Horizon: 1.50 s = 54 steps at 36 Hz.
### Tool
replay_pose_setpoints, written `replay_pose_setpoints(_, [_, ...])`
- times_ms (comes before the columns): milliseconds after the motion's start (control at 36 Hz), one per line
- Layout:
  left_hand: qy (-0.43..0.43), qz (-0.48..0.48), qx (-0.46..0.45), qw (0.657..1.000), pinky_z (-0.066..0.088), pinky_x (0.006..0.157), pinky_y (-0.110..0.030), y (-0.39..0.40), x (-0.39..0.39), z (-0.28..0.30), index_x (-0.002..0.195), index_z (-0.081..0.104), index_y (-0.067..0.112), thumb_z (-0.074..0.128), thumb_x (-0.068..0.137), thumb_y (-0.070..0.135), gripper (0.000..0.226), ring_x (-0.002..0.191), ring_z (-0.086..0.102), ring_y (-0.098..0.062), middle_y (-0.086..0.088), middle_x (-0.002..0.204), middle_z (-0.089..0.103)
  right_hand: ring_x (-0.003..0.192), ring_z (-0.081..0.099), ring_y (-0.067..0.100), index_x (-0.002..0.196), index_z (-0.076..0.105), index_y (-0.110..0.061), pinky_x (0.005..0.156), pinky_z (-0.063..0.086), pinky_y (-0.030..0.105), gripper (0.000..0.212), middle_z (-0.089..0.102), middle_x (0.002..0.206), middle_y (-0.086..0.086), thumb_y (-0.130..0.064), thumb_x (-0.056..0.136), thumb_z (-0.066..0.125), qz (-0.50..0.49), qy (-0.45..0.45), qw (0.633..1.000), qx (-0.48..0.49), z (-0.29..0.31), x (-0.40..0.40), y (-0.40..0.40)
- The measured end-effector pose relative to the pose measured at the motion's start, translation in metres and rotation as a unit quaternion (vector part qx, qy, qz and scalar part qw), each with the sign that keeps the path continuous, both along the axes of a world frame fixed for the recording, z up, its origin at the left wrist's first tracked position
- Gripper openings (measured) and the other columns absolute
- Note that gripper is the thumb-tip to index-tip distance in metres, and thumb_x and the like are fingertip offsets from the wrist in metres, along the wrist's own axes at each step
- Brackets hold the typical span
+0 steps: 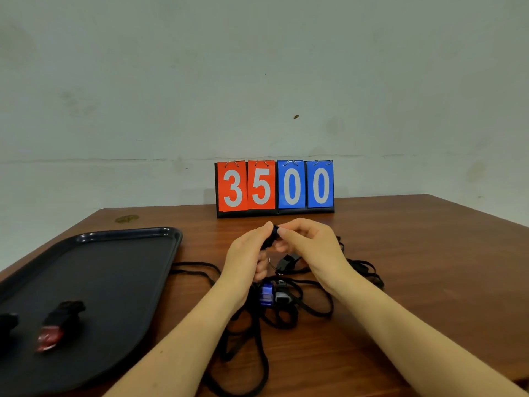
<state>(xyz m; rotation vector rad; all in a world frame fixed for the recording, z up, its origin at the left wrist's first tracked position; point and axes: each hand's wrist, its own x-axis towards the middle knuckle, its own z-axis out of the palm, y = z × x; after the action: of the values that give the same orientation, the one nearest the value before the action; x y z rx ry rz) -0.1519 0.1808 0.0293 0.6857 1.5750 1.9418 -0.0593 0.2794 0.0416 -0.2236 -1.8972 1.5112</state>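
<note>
Plainly, a black cord bundle (274, 233) is pinched between the left hand (247, 253) and the right hand (312, 247), with the fingers of both curled onto it. It is held above the surface (415, 253) and the loose cords (282, 325), and its long axis slants down toward the left hand. The tray (120, 236) is seen well off to the left, nearer the left hand, so a leftward carry is judged likely.

A flip scoreboard (274, 186) stands mid-frame at the far edge of the brown wooden table (415, 253), showing 35 in red and 00 in blue. At lower left lies a dark tray (114, 267) holding a red whistle (50, 338) wound in black cord (67, 309). Behind rises a pale wall (257, 67).
</note>
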Motion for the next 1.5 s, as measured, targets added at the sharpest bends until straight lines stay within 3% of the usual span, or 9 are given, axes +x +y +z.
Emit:
replay_pose_setpoints(83, [0.022, -0.011, -0.001, 1.0, 0.025, 0.04, -0.02, -0.002, 0.0, -0.001, 0.099, 0.062, 0.021, 0.053, 0.095, 0.037, 0.019, 0.041, 0.031, -0.008, 0.009, 0.041, 0.047, 0.067, 0.069, 0.009, 0.094, 0.07, -0.009, 0.067, 0.055, 0.019, 0.011, 0.072, 0.075, 0.004, -0.009, 0.092, 0.059, -0.045, -0.017, 0.996, 0.08, -0.001, -0.001, -0.001])
replay_pose_setpoints(250, [0.034, -0.01, -0.019, 0.999, 0.022, 0.036, -0.018, -0.002, 0.003, 0.0, 0.096, 0.064, 0.014, 0.053, 0.094, 0.037, 0.025, 0.034, 0.029, -0.005, 0.009, 0.041, 0.044, 0.064, 0.068, 0.006, 0.09, 0.064, -0.02, 0.068, 0.056, 0.02, 0.008, 0.07, 0.072, -0.002, -0.015, 0.092, 0.059, -0.077, -0.038, 0.98, 0.181, -0.001, 0.003, -0.002])
replay_pose_setpoints(528, [-0.018, -0.1, 0.035, 0.994, 0.018, 0.035, -0.019, -0.01, 0.002, 0.0, 0.078, 0.055, 0.005, 0.052, 0.088, 0.042, 0.039, 0.032, 0.022, -0.007, 0.005, 0.043, 0.027, 0.056, 0.064, 0.009, 0.094, 0.066, -0.002, 0.059, 0.053, 0.018, 0.013, 0.067, 0.066, 0.007, -0.002, 0.094, 0.053, 0.059, -0.011, 0.993, 0.097, 0.009, 0.008, 0.002])
replay_pose_setpoints(778, [-0.043, -0.131, 0.104, 0.985, 0.02, 0.032, -0.016, -0.008, 0.006, 0.0, 0.067, 0.056, 0.006, 0.059, 0.079, 0.048, 0.043, 0.031, 0.023, -0.006, 0.005, 0.043, 0.027, 0.05, 0.061, 0.011, 0.095, 0.062, 0.0, 0.054, 0.053, 0.021, 0.008, 0.064, 0.062, 0.006, 0.001, 0.092, 0.055, 0.08, 0.046, 0.995, 0.04, 0.01, 0.005, -0.002])
replay_pose_setpoints(944, [-0.065, -0.113, 0.102, 0.986, 0.023, 0.031, -0.016, -0.006, 0.006, 0.001, 0.073, 0.055, 0.006, 0.059, 0.078, 0.046, 0.041, 0.032, 0.024, -0.006, 0.005, 0.044, 0.027, 0.06, 0.064, 0.015, 0.096, 0.067, -0.005, 0.064, 0.056, 0.026, 0.012, 0.067, 0.068, 0.005, -0.005, 0.093, 0.056, 0.032, 0.052, 0.994, 0.091, 0.004, 0.001, 0.0])
replay_pose_setpoints(1083, [-0.059, -0.072, 0.103, 0.99, 0.022, 0.036, -0.018, -0.004, 0.009, 0.004, 0.098, 0.059, 0.006, 0.058, 0.075, 0.045, 0.045, 0.035, 0.025, -0.006, 0.005, 0.045, 0.029, 0.069, 0.066, 0.02, 0.096, 0.069, -0.004, 0.072, 0.056, 0.033, 0.013, 0.069, 0.075, 0.007, -0.013, 0.092, 0.061, 0.026, 0.064, 0.995, 0.069, 0.002, -0.002, 0.0])
replay_pose_setpoints(1222, [-0.05, -0.039, 0.093, 0.994, 0.023, 0.038, -0.019, -0.003, 0.007, 0.004, 0.085, 0.058, 0.007, 0.054, 0.089, 0.039, 0.032, 0.037, 0.028, -0.007, 0.005, 0.046, 0.032, 0.071, 0.064, 0.019, 0.099, 0.07, -0.001, 0.074, 0.054, 0.03, 0.016, 0.068, 0.077, 0.01, -0.012, 0.091, 0.061, 0.079, 0.04, 0.992, -0.085, 0.0, -0.005, -0.001])
replay_pose_setpoints(1361, [-0.04, -0.055, 0.091, 0.994, 0.025, 0.036, -0.018, -0.004, 0.006, 0.003, 0.085, 0.055, 0.005, 0.06, 0.072, 0.047, 0.044, 0.039, 0.027, -0.007, 0.005, 0.048, 0.033, 0.069, 0.064, 0.017, 0.101, 0.067, 0.007, 0.067, 0.054, 0.024, 0.018, 0.068, 0.077, 0.013, -0.005, 0.093, 0.056, 0.091, 0.048, 0.988, -0.112, 0.001, -0.004, 0.001])
replay_pose_setpoints(1500, [-0.034, -0.074, 0.093, 0.992, 0.024, 0.035, -0.018, -0.006, 0.006, 0.001, 0.082, 0.055, 0.005, 0.059, 0.073, 0.047, 0.043, 0.037, 0.026, -0.007, 0.005, 0.048, 0.031, 0.063, 0.062, 0.014, 0.097, 0.066, 0.006, 0.062, 0.052, 0.021, 0.015, 0.065, 0.07, 0.01, -0.001, 0.093, 0.054, 0.104, 0.043, 0.985, -0.129, 0.002, -0.003, 0.001])
